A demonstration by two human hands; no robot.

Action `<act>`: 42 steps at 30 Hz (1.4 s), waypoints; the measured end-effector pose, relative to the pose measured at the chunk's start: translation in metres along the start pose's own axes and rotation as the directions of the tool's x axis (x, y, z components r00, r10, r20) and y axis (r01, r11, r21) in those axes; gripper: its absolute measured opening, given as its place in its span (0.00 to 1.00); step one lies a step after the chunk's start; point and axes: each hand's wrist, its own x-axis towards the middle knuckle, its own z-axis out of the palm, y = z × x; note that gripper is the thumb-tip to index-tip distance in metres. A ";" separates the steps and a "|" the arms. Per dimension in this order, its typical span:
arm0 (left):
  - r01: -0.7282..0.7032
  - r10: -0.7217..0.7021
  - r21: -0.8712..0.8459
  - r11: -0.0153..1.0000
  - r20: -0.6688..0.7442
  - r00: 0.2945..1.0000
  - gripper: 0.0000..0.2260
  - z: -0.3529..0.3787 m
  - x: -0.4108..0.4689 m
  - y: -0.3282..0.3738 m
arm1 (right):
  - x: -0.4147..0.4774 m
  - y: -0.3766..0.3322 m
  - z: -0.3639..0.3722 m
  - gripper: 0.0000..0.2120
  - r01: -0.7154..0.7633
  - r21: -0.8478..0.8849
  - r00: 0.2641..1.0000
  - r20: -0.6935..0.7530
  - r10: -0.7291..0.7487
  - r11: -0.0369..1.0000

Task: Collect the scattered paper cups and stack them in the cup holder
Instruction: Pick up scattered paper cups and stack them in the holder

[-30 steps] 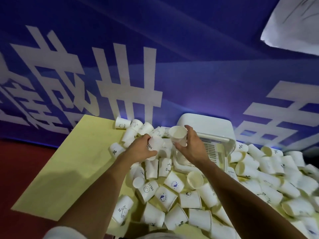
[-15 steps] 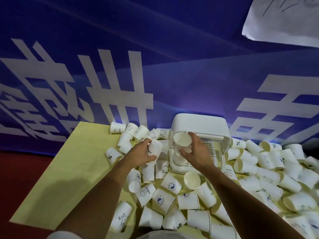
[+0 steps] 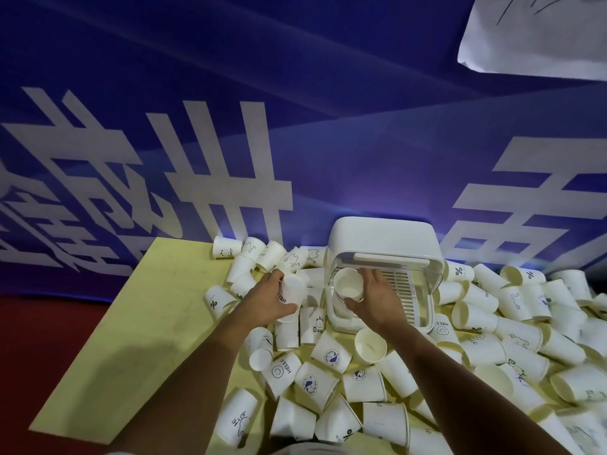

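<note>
The yellow table (image 3: 147, 323) runs off to the left of the left hand's fingers (image 3: 274, 276). That left hand (image 3: 267, 300) has fingers and thumb curled round a HELLO cup (image 3: 292, 289), held above the scattered cups (image 3: 328, 379) lying on their sides. Just right of them, the right hand (image 3: 377, 298) clamps its own fingers on an open-mouthed cup (image 3: 349, 284), held in the open left side of the white cup holder (image 3: 384, 239). More cups are heaped to the right of those fingers.

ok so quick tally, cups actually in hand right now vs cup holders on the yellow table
white paper cups in hand: 2 (left cup in left hand, right cup in right hand)
white plastic cup holder: 1
total: 3
</note>
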 end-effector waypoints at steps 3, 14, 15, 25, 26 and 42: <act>0.010 -0.010 -0.016 1.000 0.001 1.000 0.26 0.003 0.002 0.003 | 0.001 0.000 -0.001 0.28 -0.013 -0.024 1.000 0.001 0.013 1.000; 0.085 -0.087 -0.364 0.928 0.010 0.996 0.25 0.005 0.010 0.027 | -0.007 -0.024 0.004 0.43 0.099 0.178 0.979 0.161 -0.128 0.979; 0.097 -0.099 -0.380 0.920 0.015 0.995 0.25 0.006 0.011 0.028 | -0.008 -0.026 0.005 0.43 0.095 0.184 0.978 0.164 -0.126 0.978; 0.177 -0.143 -0.516 0.838 0.106 0.984 0.24 0.003 0.006 0.027 | -0.010 -0.032 0.005 0.35 0.058 0.288 0.978 0.177 -0.112 0.956; 0.181 -0.143 -0.523 0.833 0.114 0.983 0.23 0.002 0.005 0.028 | -0.009 -0.031 0.002 0.35 0.064 0.284 0.978 0.174 -0.117 0.957; 0.200 -0.096 -0.502 0.842 0.225 0.970 0.15 0.006 0.013 0.042 | -0.006 -0.002 -0.027 0.36 -0.027 0.303 0.996 -0.070 0.051 0.953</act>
